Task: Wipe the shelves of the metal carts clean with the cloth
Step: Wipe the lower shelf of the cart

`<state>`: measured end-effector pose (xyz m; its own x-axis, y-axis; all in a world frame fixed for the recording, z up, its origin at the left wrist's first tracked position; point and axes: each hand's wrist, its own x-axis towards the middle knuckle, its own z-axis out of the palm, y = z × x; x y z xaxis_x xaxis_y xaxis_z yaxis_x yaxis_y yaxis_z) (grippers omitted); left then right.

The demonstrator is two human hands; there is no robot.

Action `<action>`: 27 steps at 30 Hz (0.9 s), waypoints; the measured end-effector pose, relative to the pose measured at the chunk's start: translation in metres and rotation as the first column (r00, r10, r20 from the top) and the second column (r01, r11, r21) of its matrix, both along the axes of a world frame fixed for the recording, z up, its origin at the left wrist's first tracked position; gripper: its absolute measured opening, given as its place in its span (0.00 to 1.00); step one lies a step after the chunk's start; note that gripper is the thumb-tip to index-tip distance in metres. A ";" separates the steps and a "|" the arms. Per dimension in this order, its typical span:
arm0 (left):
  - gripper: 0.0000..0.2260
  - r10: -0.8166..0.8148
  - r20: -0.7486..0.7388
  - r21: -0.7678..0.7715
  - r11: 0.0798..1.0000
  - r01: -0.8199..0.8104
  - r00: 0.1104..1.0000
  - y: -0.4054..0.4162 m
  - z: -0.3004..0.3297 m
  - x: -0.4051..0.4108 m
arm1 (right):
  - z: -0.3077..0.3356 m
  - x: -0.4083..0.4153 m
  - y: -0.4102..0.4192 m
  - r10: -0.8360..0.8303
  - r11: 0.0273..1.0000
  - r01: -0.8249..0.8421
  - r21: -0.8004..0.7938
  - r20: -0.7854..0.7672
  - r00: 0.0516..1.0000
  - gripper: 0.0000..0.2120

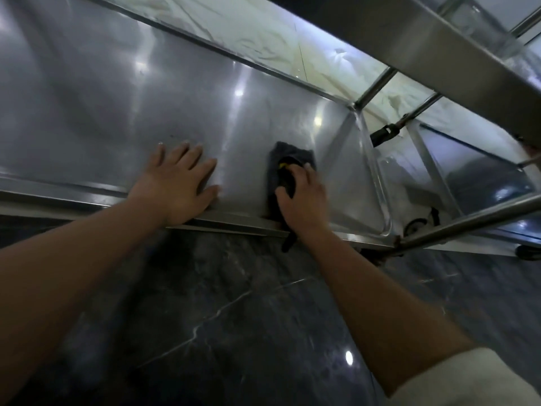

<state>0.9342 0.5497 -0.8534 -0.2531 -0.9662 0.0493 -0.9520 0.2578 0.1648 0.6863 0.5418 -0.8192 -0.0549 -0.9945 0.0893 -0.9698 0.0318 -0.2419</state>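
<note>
A shiny metal cart shelf (123,106) fills the upper left of the head view. My left hand (178,186) lies flat on it near the front rim, fingers spread and straight. A dark grey cloth (285,156) with a small yellow mark sits on the shelf to the right. My right hand (303,194) grips this cloth with curled fingers and presses it onto the shelf near the front right corner. One end of the cloth hangs over the front rim.
An upper shelf rail (439,45) crosses overhead at the top right. A second cart's lower shelf (483,177) and a caster wheel (412,225) stand to the right. Dark marble floor (234,303) lies below, pale floor beyond the cart.
</note>
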 end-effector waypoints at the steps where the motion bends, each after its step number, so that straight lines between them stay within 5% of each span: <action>1: 0.33 0.001 -0.009 0.001 1.000 -0.001 1.000 0.000 0.000 0.001 | -0.001 0.018 -0.002 0.107 0.994 -0.107 0.008 -0.015 0.994 0.27; 4: 0.30 0.006 -0.049 -0.016 1.000 -0.007 0.999 0.000 0.000 0.008 | 0.000 0.038 -0.005 0.348 0.937 -0.347 0.049 -0.024 0.937 0.27; 7: 0.26 -0.003 -0.072 -0.044 0.999 0.000 0.997 0.002 0.000 0.012 | 0.000 0.009 -0.006 0.354 0.934 -0.354 0.041 0.014 0.935 0.27; 14: 0.34 -0.107 0.003 -0.036 0.994 0.107 0.994 0.002 0.013 0.043 | 0.000 -0.093 -0.002 -0.235 0.971 0.232 0.061 0.056 0.970 0.24; 19: 0.33 0.067 -0.027 -0.066 0.995 -0.069 0.997 -0.001 0.014 0.126 | -0.005 -0.062 -0.008 -0.398 0.917 0.395 0.053 0.049 0.916 0.25; 23: 0.32 0.152 -0.057 -0.071 0.985 -0.156 0.987 0.006 0.012 0.158 | -0.007 0.002 -0.009 -0.255 0.967 0.255 -0.018 0.024 0.967 0.25; 27: 0.30 0.205 -0.123 -0.116 0.969 -0.220 0.971 0.013 0.013 0.153 | -0.007 0.100 -0.020 0.119 0.993 -0.115 -0.037 0.118 0.986 0.32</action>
<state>1.0873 0.5625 -0.8405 -0.0287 -0.9809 0.1922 -0.9652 0.0772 0.2497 0.7868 0.5220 -0.8261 0.0498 -0.9917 0.1189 -0.9303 -0.0894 -0.3558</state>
